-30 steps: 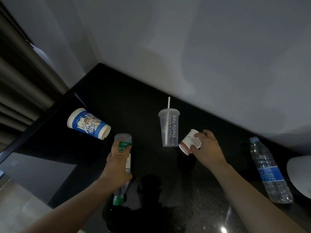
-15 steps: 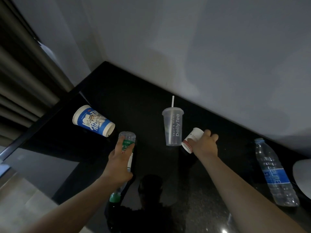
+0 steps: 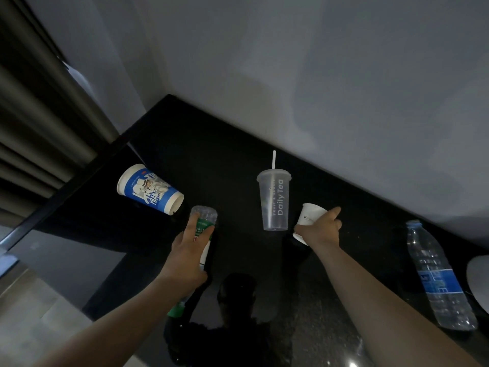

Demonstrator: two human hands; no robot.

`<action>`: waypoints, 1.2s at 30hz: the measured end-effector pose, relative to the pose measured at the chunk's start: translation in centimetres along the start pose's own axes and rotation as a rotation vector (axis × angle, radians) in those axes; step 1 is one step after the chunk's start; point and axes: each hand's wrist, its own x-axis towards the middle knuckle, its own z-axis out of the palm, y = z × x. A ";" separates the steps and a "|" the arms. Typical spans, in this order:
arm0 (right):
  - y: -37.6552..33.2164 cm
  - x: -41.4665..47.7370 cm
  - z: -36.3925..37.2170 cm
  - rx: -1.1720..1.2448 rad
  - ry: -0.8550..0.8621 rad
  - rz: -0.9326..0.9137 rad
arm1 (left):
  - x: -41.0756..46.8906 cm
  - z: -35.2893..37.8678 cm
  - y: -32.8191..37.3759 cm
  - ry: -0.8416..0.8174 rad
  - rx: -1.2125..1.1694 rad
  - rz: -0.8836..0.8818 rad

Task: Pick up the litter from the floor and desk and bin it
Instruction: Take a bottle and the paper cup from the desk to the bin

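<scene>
left hand [image 3: 186, 254] grips green bottle [image 3: 203, 229] | right hand [image 3: 321, 230] holds paper cup [image 3: 309, 215] | tea cup [image 3: 275, 203] upright, empty, straw [image 3: 274, 159] in lid

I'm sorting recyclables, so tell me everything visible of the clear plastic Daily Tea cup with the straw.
The clear plastic cup stands upright on the glossy black desk. Frosted and tapering toward its base, it has a fitted lid with a white straw poking through. White Daily Tea lettering runs up its side. It looks empty. Nothing seems to touch it; the right hand, gripping a small white paper cup, is close beside it.
</scene>
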 end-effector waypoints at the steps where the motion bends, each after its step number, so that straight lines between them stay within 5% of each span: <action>1: 0.1 0.0 0.1 0.003 -0.004 -0.001 | 0.0 -0.1 0.0 -0.004 0.004 0.001; 10: 1.1 0.2 -0.5 0.121 -0.014 0.073 | -0.3 -0.9 0.2 -0.036 -0.012 -0.021; 20: -4.7 -1.3 -0.6 0.348 0.062 -0.343 | -0.1 -0.5 -0.4 -0.004 -0.018 0.013; 36: -3.5 -2.3 0.1 0.315 0.057 -0.199 | -0.3 -0.8 -0.5 -0.011 -0.042 0.019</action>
